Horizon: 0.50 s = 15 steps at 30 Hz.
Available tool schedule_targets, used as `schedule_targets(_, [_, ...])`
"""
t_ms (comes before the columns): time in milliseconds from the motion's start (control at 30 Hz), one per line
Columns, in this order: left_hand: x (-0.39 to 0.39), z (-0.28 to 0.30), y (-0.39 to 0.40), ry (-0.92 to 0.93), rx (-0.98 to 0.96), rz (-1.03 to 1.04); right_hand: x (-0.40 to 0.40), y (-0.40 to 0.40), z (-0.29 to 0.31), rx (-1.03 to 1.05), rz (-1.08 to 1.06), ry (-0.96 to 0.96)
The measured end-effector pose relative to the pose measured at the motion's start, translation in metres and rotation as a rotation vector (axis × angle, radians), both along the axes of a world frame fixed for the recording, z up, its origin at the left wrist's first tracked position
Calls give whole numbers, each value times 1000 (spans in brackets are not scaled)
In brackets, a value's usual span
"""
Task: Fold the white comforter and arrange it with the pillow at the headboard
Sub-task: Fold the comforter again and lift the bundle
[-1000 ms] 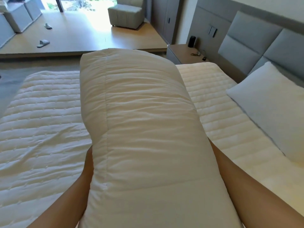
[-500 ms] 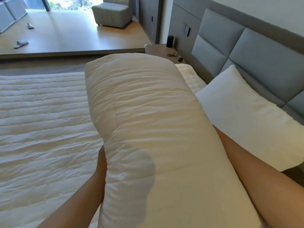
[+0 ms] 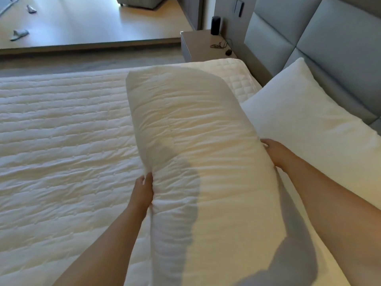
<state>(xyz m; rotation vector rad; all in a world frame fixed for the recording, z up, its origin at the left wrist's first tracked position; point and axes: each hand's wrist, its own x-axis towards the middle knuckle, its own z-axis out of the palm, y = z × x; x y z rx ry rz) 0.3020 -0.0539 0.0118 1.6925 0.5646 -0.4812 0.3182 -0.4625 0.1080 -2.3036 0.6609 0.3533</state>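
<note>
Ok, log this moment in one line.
comforter: folded, on mattress | left hand, right hand: gripping sides | pillow: at headboard

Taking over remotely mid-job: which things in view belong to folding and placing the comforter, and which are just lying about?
Part of the job:
folded comforter, held at its sides by left hand and right hand
pillow
headboard
mattress

Just lying about:
nightstand with black speaker and cable
slippers on the far floor

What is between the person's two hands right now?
In the head view, the folded white comforter fills the whole stretch: the left hand grips its left edge and the right hand holds its right side, next to the pillow.
</note>
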Motion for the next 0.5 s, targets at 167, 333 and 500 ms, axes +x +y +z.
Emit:
schedule_targets(167, [-62,-64,17,298,19,-118,-53,63,-26,-256,190,28])
schedule_targets(333, [-110,-153,21,410,-23,-185,-72,103,-41,-442,311,31])
schedule_targets(500, [-111,-73,-6,273,-64,-135,-56,118,-51,-489,362,63])
